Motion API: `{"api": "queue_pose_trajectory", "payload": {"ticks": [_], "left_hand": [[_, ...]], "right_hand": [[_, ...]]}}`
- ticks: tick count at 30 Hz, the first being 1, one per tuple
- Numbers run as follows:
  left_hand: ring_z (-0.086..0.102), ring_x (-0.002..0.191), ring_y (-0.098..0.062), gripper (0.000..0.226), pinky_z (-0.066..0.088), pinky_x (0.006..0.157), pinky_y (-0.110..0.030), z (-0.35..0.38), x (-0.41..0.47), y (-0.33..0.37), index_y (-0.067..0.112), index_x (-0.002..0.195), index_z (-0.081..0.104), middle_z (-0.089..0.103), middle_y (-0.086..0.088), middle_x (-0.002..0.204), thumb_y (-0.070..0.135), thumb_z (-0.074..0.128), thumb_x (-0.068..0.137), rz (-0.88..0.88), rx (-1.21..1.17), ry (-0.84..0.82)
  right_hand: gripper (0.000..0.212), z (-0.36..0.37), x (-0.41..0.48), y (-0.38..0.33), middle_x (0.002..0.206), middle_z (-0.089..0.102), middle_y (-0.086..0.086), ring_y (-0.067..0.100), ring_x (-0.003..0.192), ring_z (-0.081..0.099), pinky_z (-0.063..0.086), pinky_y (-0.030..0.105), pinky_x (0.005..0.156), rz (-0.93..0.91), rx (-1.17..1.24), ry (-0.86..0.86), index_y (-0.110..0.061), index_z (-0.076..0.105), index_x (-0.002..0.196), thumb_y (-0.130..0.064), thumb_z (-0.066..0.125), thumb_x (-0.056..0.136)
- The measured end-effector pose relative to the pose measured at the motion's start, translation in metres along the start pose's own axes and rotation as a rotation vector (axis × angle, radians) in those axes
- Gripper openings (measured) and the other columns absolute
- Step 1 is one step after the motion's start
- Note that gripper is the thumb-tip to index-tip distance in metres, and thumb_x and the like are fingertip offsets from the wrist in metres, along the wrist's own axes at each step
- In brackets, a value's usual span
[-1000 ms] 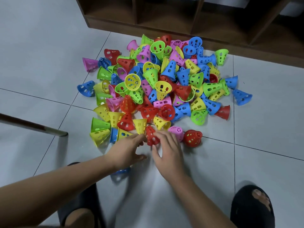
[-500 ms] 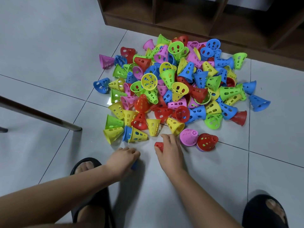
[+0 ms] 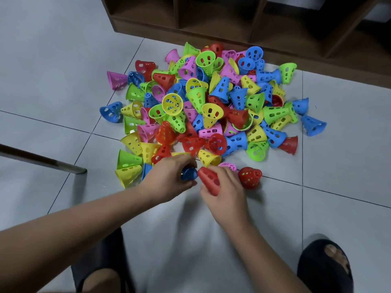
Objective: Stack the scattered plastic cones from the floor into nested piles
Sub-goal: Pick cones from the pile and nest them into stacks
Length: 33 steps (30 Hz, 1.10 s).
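Looks like a home rm: grey tile floor, dark wood shelf unit, slippers.

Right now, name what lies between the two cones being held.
Nothing: head view shows the blue cone in the left hand right beside the red cone in the right hand, perhaps touching.

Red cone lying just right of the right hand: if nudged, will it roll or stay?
The loose red cone seems to lie on its side, so it probably rolls in a curve. Thin, perforated walls suggest it is light and skids easily on the smooth tiles.
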<state>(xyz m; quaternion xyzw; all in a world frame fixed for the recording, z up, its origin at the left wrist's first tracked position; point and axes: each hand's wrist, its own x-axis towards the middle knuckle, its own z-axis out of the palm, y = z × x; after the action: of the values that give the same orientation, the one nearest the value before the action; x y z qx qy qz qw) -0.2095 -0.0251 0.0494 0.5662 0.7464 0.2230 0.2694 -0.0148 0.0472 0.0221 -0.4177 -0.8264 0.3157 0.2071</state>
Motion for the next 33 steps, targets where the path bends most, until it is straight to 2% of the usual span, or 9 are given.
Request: {"api": "queue_pose_trajectory", "payload": {"ticks": [5, 9, 11, 16, 19, 22, 25, 27, 33], "left_hand": [[0.064, 0.087, 0.003, 0.037, 0.052, 0.073, -0.016, -0.007, 0.036, 0.046, 0.030, 0.114, 0.066, 0.069, 0.020, 0.101, 0.027, 0.089, 0.085, 0.102, -0.138, 0.078], [0.066, 0.114, 0.000, 0.046, 0.058, 0.094, -0.031, 0.006, 0.058, 0.070, 0.029, 0.124, 0.063, 0.072, 0.016, 0.118, 0.033, 0.089, 0.086, 0.135, -0.206, 0.113], [0.065, 0.118, 0.001, 0.046, 0.055, 0.099, -0.027, 0.016, 0.064, 0.077, 0.027, 0.124, 0.061, 0.070, 0.016, 0.119, 0.032, 0.088, 0.088, 0.131, -0.292, 0.128], [0.062, 0.122, 0.006, 0.050, 0.053, 0.098, -0.022, 0.044, 0.070, 0.071, 0.028, 0.132, 0.055, 0.066, 0.021, 0.125, 0.031, 0.085, 0.092, 0.162, -0.275, 0.110], [0.065, 0.112, -0.005, 0.043, 0.056, 0.094, -0.032, 0.062, 0.070, 0.053, 0.028, 0.126, 0.059, 0.066, 0.016, 0.125, 0.022, 0.084, 0.091, 0.181, -0.162, 0.057], [0.066, 0.105, -0.014, 0.040, 0.057, 0.087, -0.042, 0.074, 0.063, 0.034, 0.029, 0.120, 0.059, 0.067, 0.012, 0.119, 0.020, 0.083, 0.090, 0.142, -0.082, -0.042], [0.066, 0.114, -0.012, 0.054, 0.057, 0.092, -0.035, 0.073, 0.055, 0.025, 0.031, 0.132, 0.056, 0.066, 0.014, 0.131, 0.027, 0.085, 0.087, 0.125, -0.078, -0.076], [0.065, 0.111, -0.010, 0.055, 0.055, 0.089, -0.030, 0.068, 0.048, 0.017, 0.029, 0.133, 0.058, 0.067, 0.012, 0.130, 0.027, 0.086, 0.087, 0.128, -0.066, -0.064], [0.064, 0.103, -0.015, 0.043, 0.055, 0.082, -0.033, 0.036, 0.010, -0.023, 0.027, 0.124, 0.065, 0.066, 0.010, 0.119, 0.032, 0.087, 0.087, 0.050, 0.117, -0.002]], "right_hand": [[0.049, -0.047, 0.021, 0.007, 0.114, 0.068, -0.019, 0.016, 0.112, 0.059, 0.047, 0.038, 0.098, 0.025, 0.005, 0.249, -0.028, 0.071, 0.125, -0.030, 0.089, 0.080], [0.046, -0.071, 0.030, 0.028, 0.107, 0.051, -0.036, 0.000, 0.107, 0.050, 0.049, 0.044, 0.098, 0.151, 0.093, 0.299, -0.032, 0.068, 0.128, -0.035, 0.084, 0.085], [0.045, -0.077, 0.030, 0.042, 0.111, 0.057, -0.030, -0.007, 0.111, 0.049, 0.050, 0.044, 0.101, 0.235, 0.149, 0.296, -0.038, 0.064, 0.133, -0.042, 0.079, 0.091], [0.045, -0.073, 0.021, 0.070, 0.132, 0.065, -0.014, 0.005, 0.119, 0.063, 0.056, 0.034, 0.099, 0.350, 0.258, 0.271, -0.038, 0.055, 0.141, -0.047, 0.070, 0.100], [0.041, -0.061, 0.010, 0.081, 0.132, 0.064, -0.010, 0.008, 0.118, 0.063, 0.055, 0.035, 0.099, 0.367, 0.228, 0.227, -0.034, 0.054, 0.139, -0.041, 0.069, 0.101], [0.039, -0.050, -0.001, 0.090, 0.127, 0.065, -0.009, 0.002, 0.101, 0.062, 0.054, 0.031, 0.090, 0.420, 0.186, 0.119, -0.032, 0.054, 0.133, -0.029, 0.073, 0.098], [0.054, -0.047, -0.005, 0.093, 0.134, 0.063, -0.007, 0.012, 0.113, 0.064, 0.048, 0.028, 0.091, 0.469, 0.164, 0.085, -0.030, 0.053, 0.140, -0.024, 0.078, 0.093], [0.066, -0.048, -0.004, 0.087, 0.144, 0.055, -0.011, 0.008, 0.118, 0.056, 0.043, 0.025, 0.093, 0.493, 0.142, 0.102, -0.030, 0.049, 0.148, -0.026, 0.081, 0.090], [0.057, -0.030, 0.007, 0.041, 0.148, 0.053, -0.005, 0.020, 0.139, 0.049, 0.050, 0.044, 0.108, 0.092, -0.029, 0.213, -0.020, 0.060, 0.141, -0.016, 0.077, 0.087]]}}
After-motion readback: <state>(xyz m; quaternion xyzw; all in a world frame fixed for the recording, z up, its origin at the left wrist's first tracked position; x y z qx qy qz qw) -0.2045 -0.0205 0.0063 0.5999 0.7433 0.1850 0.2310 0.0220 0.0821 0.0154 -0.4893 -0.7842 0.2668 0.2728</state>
